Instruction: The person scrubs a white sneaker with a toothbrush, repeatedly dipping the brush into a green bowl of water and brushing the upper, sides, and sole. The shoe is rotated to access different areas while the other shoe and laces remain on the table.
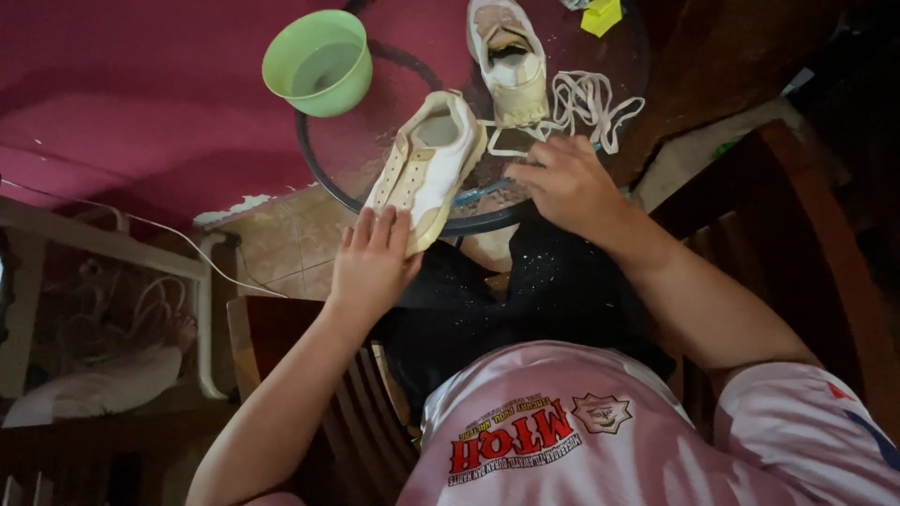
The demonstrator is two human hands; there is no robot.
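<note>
Cream-white shoe [427,169], green bowl [318,62], white laces [586,105]

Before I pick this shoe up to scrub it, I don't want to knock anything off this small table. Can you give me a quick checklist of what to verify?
1. Left hand on the near shoe: ok, fingers rest on its heel end.
2. Shoe fully supported: not ok, its heel overhangs the round glass table edge.
3. Right hand has the blue-handled brush: cannot tell, the hand covers it.
4. Green bowl clear of the shoe: ok, upright and apart.
5. Loose laces out of the way: not ok, they lie right by the right hand.
6. Second shoe settled: ok, flat on the table.
</note>
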